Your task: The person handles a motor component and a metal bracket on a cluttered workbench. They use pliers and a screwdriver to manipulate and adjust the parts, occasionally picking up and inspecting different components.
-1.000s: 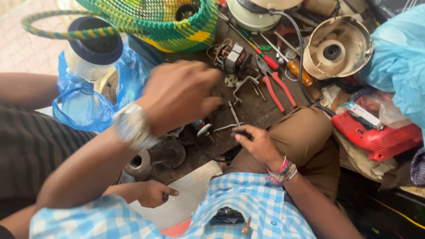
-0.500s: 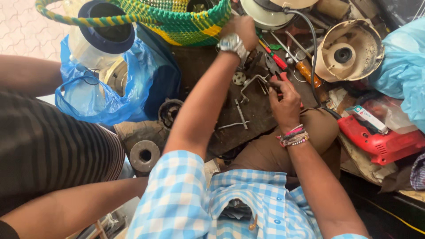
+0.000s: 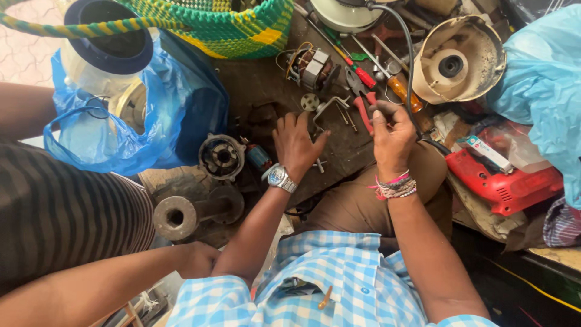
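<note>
My left hand (image 3: pixel 296 142), with a steel watch on the wrist, lies with fingers spread on the dark workbench (image 3: pixel 254 85), over small metal bits and a bent metal bracket (image 3: pixel 327 108). It holds nothing. My right hand (image 3: pixel 392 133), with bead bracelets on the wrist, has its fingers curled together beside the red-handled pliers (image 3: pixel 363 112) and a black cable (image 3: pixel 411 66). Whether anything sits between the fingertips is hidden. A motor core with copper winding (image 3: pixel 308 65) lies just beyond both hands.
Another person's arm and hand (image 3: pixel 196 259) reach in at lower left. Around the bench are a round metal motor housing (image 3: pixel 221 156), flanged pipe (image 3: pixel 175 217), blue plastic bag (image 3: pixel 139 127), woven green-yellow basket (image 3: pixel 236 27), cream appliance base (image 3: pixel 457 57), screwdrivers (image 3: pixel 401 91) and red power drill (image 3: pixel 505 181).
My left hand has come back from the far side by the basket to the middle of the bench and opened flat. My right hand stays by the pliers.
</note>
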